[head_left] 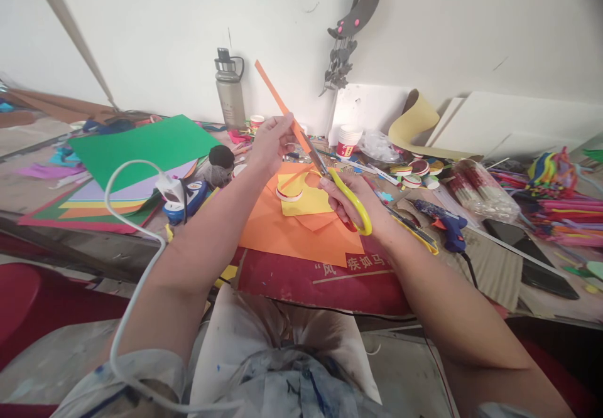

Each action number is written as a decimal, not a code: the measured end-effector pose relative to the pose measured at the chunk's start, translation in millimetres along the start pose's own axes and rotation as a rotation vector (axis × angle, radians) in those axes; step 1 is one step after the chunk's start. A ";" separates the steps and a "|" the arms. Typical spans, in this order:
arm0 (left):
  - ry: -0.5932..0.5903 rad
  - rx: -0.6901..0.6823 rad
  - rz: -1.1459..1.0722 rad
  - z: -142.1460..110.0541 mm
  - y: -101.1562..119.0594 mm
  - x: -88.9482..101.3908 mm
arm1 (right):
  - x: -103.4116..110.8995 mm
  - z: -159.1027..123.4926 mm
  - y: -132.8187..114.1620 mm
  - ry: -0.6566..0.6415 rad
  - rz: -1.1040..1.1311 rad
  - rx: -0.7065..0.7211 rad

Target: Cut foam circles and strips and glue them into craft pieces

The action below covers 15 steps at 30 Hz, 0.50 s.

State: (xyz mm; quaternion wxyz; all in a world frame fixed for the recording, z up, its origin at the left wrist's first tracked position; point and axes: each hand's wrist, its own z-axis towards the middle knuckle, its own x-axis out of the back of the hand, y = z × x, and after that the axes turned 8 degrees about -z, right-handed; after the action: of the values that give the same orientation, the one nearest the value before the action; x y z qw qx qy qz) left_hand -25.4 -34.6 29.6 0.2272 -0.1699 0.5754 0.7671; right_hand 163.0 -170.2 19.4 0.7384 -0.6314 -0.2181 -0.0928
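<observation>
My left hand [272,143] pinches a long orange paper strip [277,99] that slants up and to the left above the table. My right hand [351,197] grips yellow-handled scissors [349,201], fingers through the loops, and the blades [316,157] meet the strip just below my left fingers. Under both hands lie orange paper sheets [292,230] with a yellow sheet [308,198] and a small tape roll [289,193] on top.
A green sheet [146,145] on stacked coloured paper lies left, beside a white cable [123,230] and charger. A grey bottle [230,91] stands by the wall. Right: a blue glue gun [445,223], paper cups [348,140], bagged sticks [480,193], pipe cleaners [565,208], a phone [532,261].
</observation>
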 end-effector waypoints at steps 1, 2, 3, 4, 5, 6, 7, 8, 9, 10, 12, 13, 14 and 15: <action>0.020 -0.006 0.003 1.4 -0.1 0.8 | 0.2 -0.2 0.2 -0.002 -0.001 -0.001; 0.033 -0.012 0.003 2.9 -0.1 1.6 | 0.5 -0.3 0.5 -0.005 -0.004 0.000; 0.038 -0.017 0.001 4.1 -0.1 2.5 | 0.9 -0.3 0.9 -0.008 -0.010 0.002; 0.035 -0.019 -0.001 5.2 -0.1 3.4 | 1.2 -0.2 1.4 -0.011 -0.018 0.005; 0.029 -0.020 -0.003 5.9 -0.1 4.1 | 1.5 -0.1 2.0 -0.014 -0.029 0.011; 0.020 -0.019 -0.005 6.2 0.0 4.5 | 1.6 0.2 2.7 -0.015 -0.039 0.018; 0.009 -0.017 -0.007 6.0 0.1 4.6 | 1.6 0.5 3.4 -0.015 -0.047 0.029; -0.003 -0.013 -0.009 5.2 0.4 4.3 | 1.5 0.8 4.0 -0.014 -0.051 0.040; -0.016 -0.006 -0.011 4.0 0.9 3.6 | 1.2 1.1 4.5 -0.013 -0.052 0.051; -0.030 0.004 -0.012 2.4 1.5 2.5 | 0.9 1.3 4.8 -0.012 -0.050 0.057; -0.053 0.029 -0.013 -1.6 3.1 -0.2 | 0.1 1.4 4.9 -0.005 -0.045 0.058; -0.061 0.042 -0.013 -3.6 4.0 -1.6 | -0.2 1.4 4.7 -0.003 -0.044 0.054; -0.065 0.053 -0.013 -5.5 5.0 -2.9 | -0.4 1.3 4.5 -0.001 -0.045 0.050; -0.068 0.061 -0.014 -7.0 6.0 -4.0 | -0.5 1.1 4.4 0.000 -0.045 0.048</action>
State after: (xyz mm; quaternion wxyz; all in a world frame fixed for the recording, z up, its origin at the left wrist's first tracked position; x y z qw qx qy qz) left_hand -25.3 -43.4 34.5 0.2574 -0.1407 0.5892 0.7528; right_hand 164.2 -168.4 15.4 0.7510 -0.6085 -0.2344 -0.1040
